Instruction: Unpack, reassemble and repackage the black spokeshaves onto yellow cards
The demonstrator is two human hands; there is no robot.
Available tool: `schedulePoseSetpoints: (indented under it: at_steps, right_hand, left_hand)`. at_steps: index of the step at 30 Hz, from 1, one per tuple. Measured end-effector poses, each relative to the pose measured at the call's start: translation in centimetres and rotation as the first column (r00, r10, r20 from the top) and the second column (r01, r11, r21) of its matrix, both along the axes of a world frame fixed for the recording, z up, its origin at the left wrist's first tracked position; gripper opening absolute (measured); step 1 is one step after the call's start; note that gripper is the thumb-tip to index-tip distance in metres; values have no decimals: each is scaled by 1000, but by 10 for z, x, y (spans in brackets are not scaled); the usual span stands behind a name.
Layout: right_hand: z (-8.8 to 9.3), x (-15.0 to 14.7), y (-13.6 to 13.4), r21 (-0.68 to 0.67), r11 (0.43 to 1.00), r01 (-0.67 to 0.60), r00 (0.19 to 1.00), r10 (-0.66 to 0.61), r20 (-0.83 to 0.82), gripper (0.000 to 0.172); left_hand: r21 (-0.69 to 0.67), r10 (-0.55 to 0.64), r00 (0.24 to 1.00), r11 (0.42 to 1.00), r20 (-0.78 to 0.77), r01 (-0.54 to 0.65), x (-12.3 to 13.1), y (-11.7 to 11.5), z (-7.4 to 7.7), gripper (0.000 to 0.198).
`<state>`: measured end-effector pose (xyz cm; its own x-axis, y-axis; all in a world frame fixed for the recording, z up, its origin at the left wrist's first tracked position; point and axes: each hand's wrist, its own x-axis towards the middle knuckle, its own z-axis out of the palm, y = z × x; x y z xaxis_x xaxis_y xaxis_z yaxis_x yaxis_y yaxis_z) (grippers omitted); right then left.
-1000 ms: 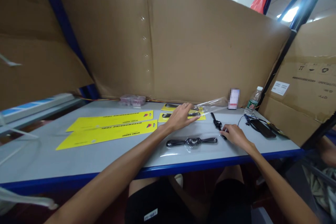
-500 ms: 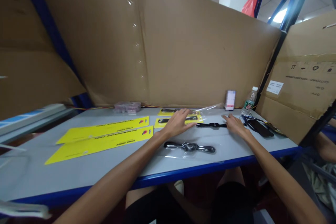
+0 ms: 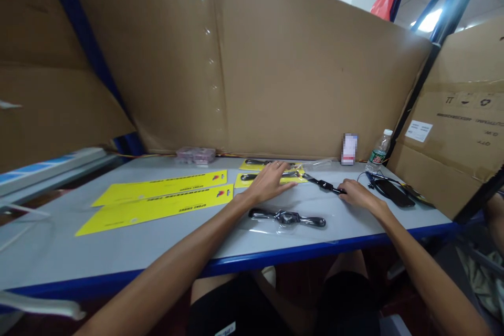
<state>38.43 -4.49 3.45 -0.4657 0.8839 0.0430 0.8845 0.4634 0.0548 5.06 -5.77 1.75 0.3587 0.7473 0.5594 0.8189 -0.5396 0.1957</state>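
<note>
My right hand (image 3: 357,194) pinches the near handle of a black spokeshave (image 3: 326,185), which slants across the right part of the table. My left hand (image 3: 270,182) rests with fingers stretched out over a yellow card (image 3: 239,182) and the black spokeshave (image 3: 249,176) lying on it, hiding part of both. Behind it lies another yellow card (image 3: 246,167) with a spokeshave (image 3: 255,161), partly under clear plastic (image 3: 323,164). Closer to me, a further spokeshave (image 3: 287,217) lies on the table in clear plastic wrap.
Two printed yellow cards (image 3: 157,209) overlap on the left of the grey table (image 3: 165,252). A clear plastic box (image 3: 196,155) stands against the cardboard wall. At the right are an upright phone (image 3: 349,149), a water bottle (image 3: 380,151) and a dark phone (image 3: 395,192) with cables.
My right hand has closed on the spokeshave's handle and drawn that end towards me, so the spokeshave now slants. My left hand stays over the cards. The view has shifted slightly.
</note>
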Motion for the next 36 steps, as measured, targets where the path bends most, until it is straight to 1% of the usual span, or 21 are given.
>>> schedulePoseSetpoints:
  at_steps: [3,6,10,14,17,20,24,27,30,32,33,35,36]
  right_hand:
    - [-4,-3,-3,9,1000,7,1000,-7,-13,27]
    - [-9,-4,-9,44,999,-4,1000,5,-30,19]
    - [-15,-7,-18,72,993,-94,993,98,-63,32]
    - [-21,-21,-21,86,975,-203,967,214,-138,35]
    - [-25,-29,-20,123,969,-215,945,238,-224,34]
    - [-26,-23,-20,173,974,-150,925,200,-325,34]
    - [-18,4,-27,218,976,18,888,85,-452,34]
    - [-8,20,-35,261,954,148,842,17,-540,39]
    - [1,23,-40,316,924,214,811,12,-585,42]
    - [5,18,-40,333,923,193,814,39,-579,39]
    - [5,14,-38,334,930,157,822,64,-566,37]
    - [3,5,-34,316,948,45,843,134,-521,35]
    - [1,0,-32,298,954,-20,853,172,-493,37]
  left_hand:
    - [2,1,1000,1000,9,-1,-2,1,1,41]
    - [-3,3,1000,1000,29,-3,-3,3,0,42]
    - [-18,-10,998,1000,60,11,-4,5,0,42]
    - [-40,-53,997,998,64,56,-3,4,-1,43]
    - [-60,-83,995,995,46,86,-3,1,-1,45]
    - [-75,-101,994,992,32,103,-3,-1,1,45]
    - [-124,-125,992,984,14,126,0,-8,6,45]
    - [-194,-148,989,971,-26,140,5,-16,9,46]
    - [-242,-162,984,960,-77,139,10,-24,11,44]
    - [-258,-164,980,957,-110,131,12,-27,11,43]
    - [-266,-164,978,956,-129,126,13,-28,11,42]
    - [-283,-168,972,952,-164,117,15,-28,9,41]
    - [-289,-170,969,950,-177,113,16,-28,8,41]
